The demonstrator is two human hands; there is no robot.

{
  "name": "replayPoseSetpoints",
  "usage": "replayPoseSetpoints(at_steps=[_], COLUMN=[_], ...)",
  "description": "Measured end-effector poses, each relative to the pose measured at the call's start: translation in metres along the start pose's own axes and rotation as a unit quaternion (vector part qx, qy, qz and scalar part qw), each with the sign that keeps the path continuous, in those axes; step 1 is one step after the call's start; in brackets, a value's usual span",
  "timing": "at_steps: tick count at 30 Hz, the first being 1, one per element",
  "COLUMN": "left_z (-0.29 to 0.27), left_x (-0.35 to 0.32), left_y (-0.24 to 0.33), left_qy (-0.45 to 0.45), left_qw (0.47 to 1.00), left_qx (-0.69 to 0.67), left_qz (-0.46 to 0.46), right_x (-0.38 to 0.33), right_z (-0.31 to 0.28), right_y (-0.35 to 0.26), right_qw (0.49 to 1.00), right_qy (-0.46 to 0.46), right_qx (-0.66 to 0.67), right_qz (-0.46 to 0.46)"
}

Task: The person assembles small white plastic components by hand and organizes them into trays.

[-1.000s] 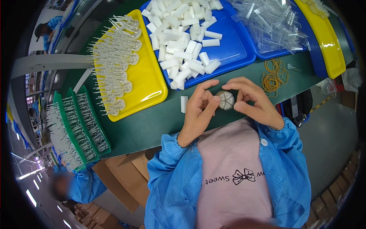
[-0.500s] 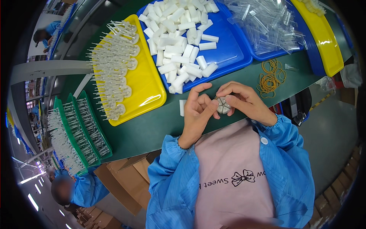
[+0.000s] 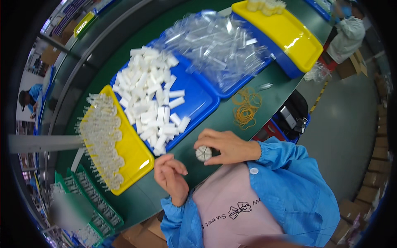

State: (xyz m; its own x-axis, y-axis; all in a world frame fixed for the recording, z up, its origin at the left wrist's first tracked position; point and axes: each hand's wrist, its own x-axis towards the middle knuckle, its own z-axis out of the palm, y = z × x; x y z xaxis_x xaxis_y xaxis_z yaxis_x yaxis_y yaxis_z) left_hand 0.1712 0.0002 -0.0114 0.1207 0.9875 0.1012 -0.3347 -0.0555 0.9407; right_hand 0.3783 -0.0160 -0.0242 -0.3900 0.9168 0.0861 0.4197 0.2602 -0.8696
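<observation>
My right hand (image 3: pixel 227 146) grips a round bundle (image 3: pixel 203 153) between thumb and fingers. Its whitish end faces up, split by dark lines into several wedges. To the left and apart from it, my left hand (image 3: pixel 171 178) has loosely curled fingers with gaps between them, and nothing shows in it. Close beyond the left fingertips lies the corner of a blue tray (image 3: pixel 197 115) heaped with short white blocks (image 3: pixel 151 93). Orange rubber bands (image 3: pixel 246 111) lie loose on the green table (image 3: pixel 273 94), beyond my right hand.
A second blue tray (image 3: pixel 225 91) holds clear plastic pieces (image 3: pixel 215 45). On the left, a yellow tray (image 3: pixel 138 159) bears rows of clear pronged parts (image 3: pixel 101 136), near green racks (image 3: pixel 97 198). Another yellow tray (image 3: pixel 295 37) stands far right. Other people work farther off.
The view has turned, so the trays appear farther left. My left hand has come away from the bundle, which is now in the right hand alone.
</observation>
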Motion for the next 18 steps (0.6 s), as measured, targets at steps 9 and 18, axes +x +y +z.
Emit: replayPoseSetpoints(at_steps=[9, 18], left_z=[-0.021, -0.007], left_x=[0.007, 0.02], left_y=[0.011, 0.016], left_qy=[0.05, 0.023], left_qw=[0.999, 1.0], left_qx=[0.019, 0.017], left_qz=[-0.006, 0.003], right_x=[-0.008, 0.057], right_z=[-0.182, -0.36], right_y=[-0.022, 0.081], right_qw=[0.944, 0.819], right_qy=[0.33, 0.404], right_qx=[-0.021, -0.389], right_qz=[0.005, 0.126])
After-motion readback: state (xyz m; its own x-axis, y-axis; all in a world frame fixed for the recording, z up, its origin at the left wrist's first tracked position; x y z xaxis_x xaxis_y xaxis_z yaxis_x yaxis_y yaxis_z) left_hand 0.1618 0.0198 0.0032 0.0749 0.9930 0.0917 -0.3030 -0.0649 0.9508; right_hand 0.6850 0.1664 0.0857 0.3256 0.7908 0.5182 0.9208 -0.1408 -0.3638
